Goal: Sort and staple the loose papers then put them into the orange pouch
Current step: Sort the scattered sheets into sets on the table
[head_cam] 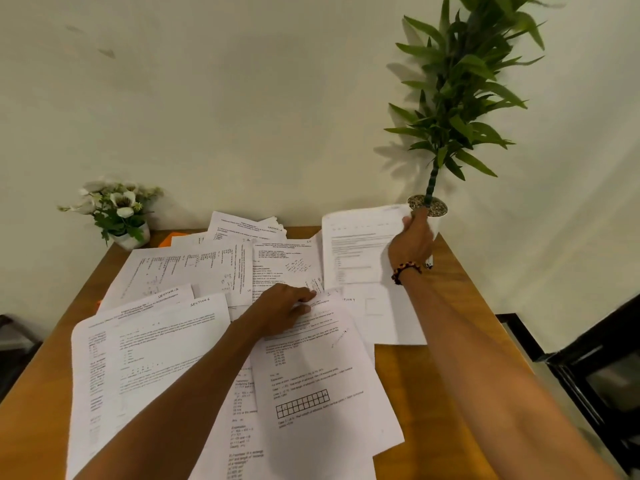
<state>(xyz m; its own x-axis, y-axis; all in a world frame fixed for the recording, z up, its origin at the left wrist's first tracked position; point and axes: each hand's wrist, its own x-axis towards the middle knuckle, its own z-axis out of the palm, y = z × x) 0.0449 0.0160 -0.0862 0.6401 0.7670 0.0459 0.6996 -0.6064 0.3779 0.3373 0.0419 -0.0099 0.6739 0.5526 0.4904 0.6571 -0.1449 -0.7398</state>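
Your right hand (414, 242) has its grip clamped on the far edge of one sheet (360, 247), lifting it clear to read and sort. Your left hand (284, 308) lies flat with fingers spread, pinning the loose papers (166, 358) on the desk (433, 375). The orange pouch (170, 240), mostly buried, seems to peek out at the back.

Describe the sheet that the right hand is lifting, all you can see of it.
The white printed paper sheet is held by the right hand at its far right edge, near the top corner, thumb over the front. It stands tilted up off the wooden table, its printed face towards the camera. Lines of small black text cover it, too blurred to read. Its lower edge meets other loose sheets. It looks flat and uncreased, just in front of the white plant pot.
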